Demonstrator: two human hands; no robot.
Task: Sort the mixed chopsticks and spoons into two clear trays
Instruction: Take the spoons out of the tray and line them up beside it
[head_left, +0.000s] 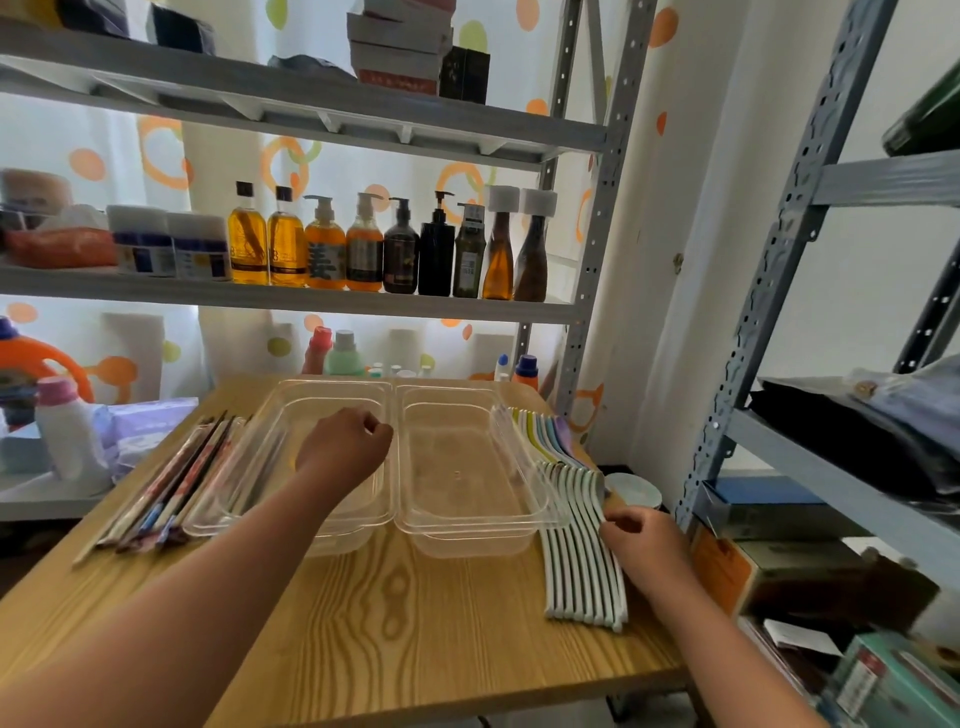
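Only one sign can be read with confidence: a large dark Chinese character, 姜, on the label of the orange pump bottle (324, 254), which stands in the row of bottles on the middle shelf (311, 303). The other bottles beside it, the white jars (171, 247) with blue bands, the stacked boxes (400, 47) on the top shelf and the teal box (883, 680) with a red and white sticker at the lower right also carry print. It is too small or too blurred to read.
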